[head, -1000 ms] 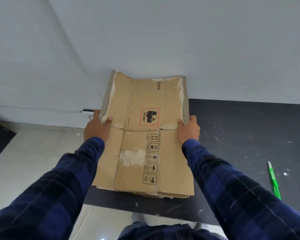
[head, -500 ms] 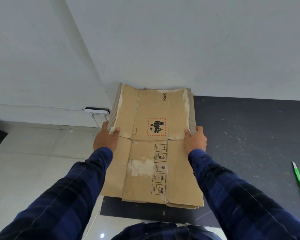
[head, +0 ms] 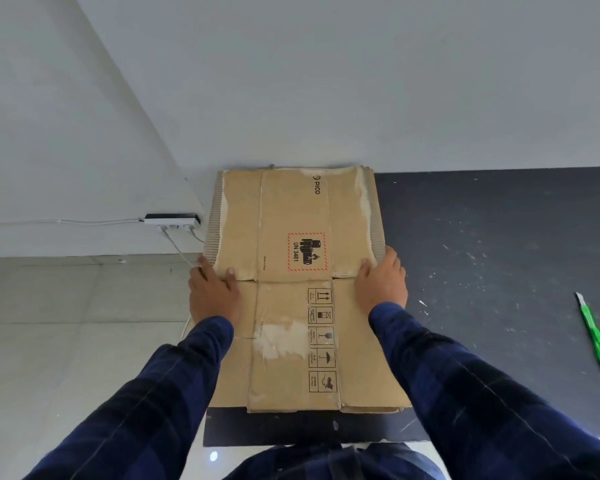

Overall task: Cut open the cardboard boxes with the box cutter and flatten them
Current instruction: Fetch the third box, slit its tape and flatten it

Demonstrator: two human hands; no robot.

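At the middle of the black, paint-flecked tabletop [head: 499, 258], with its 12 o'clock edge against the white wall [head: 326, 81], we see the flattened brown corrugated cardboard box [head: 291, 216] lying printed face up. The left hand [head: 210, 296] rests palm down on its 9 o'clock edge and the right hand [head: 383, 285] on its 3 o'clock edge. They are well apart, with thumbs on the top face and fingers fairly straight, and they press rather than clasp. We cannot tell whether any fingertip hooks beneath the sheet. Both hands sit on the transverse crease that runs from 9 to 3 o'clock. We judge the sheet light, and stiff along its flutes but hinged at every crease, so it would sag or fold if lifted from one end alone. The exposed fluting and torn facing paper along both side edges suggest that these margins crush easily. We judge the soundest hold to be two-handed, at opposite side edges beside the crease, as shown. The green slim box cutter [head: 593, 336] lies untouched on the table well out at 3 o'clock. A white power strip [head: 172, 219] is on the wall at 10 o'clock.
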